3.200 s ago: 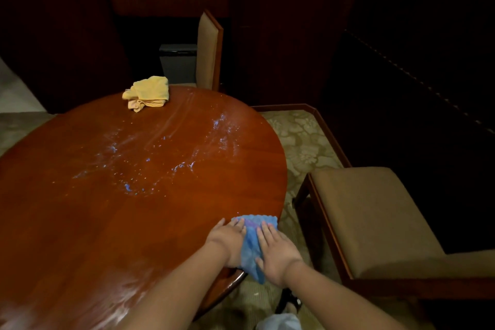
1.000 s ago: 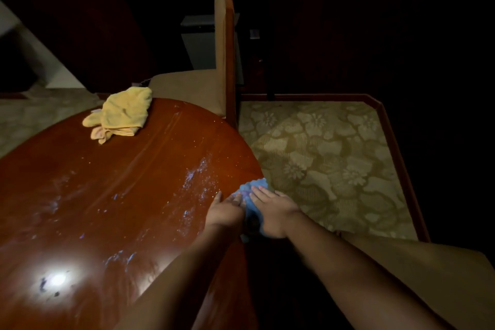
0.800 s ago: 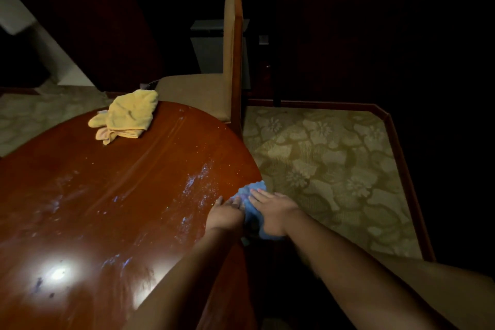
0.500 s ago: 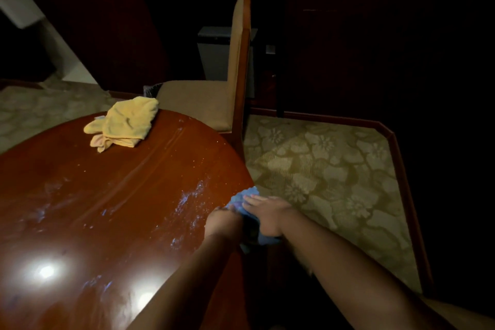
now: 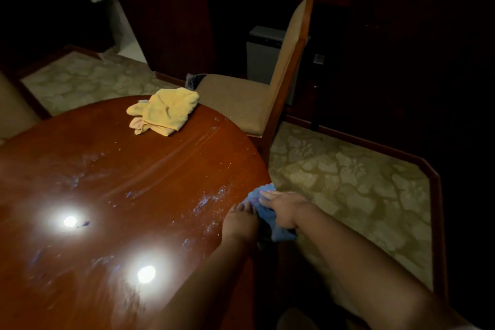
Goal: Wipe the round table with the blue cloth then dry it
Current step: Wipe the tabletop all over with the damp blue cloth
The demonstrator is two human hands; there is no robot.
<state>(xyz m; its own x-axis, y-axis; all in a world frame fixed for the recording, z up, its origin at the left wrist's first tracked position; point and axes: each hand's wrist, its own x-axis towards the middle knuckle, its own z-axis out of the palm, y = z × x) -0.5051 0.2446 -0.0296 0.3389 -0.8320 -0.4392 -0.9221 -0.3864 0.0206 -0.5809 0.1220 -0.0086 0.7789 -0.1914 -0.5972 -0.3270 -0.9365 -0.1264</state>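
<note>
The round wooden table (image 5: pixel 112 169) fills the left half of the view, streaked with wet smears and bright lamp reflections. The blue cloth (image 5: pixel 263 211) lies over the table's right edge, part of it hanging down the side. My left hand (image 5: pixel 241 220) rests flat on the tabletop at the cloth's left side, fingers straight. My right hand (image 5: pixel 285 207) presses flat on the cloth at the rim. A crumpled yellow cloth (image 5: pixel 163 111) sits at the far side of the table.
A wooden chair with a tan seat (image 5: pixel 249 104) stands just beyond the table's far right edge. A grey box (image 5: pixel 263 53) stands behind it. Patterned carpet (image 5: pixel 348 190) with a wooden border lies to the right. Dark wall panels rise behind.
Both hands have slid the blue cloth along the table's right rim, away from me. The view has turned left, bringing the chair and yellow cloth further right in view.
</note>
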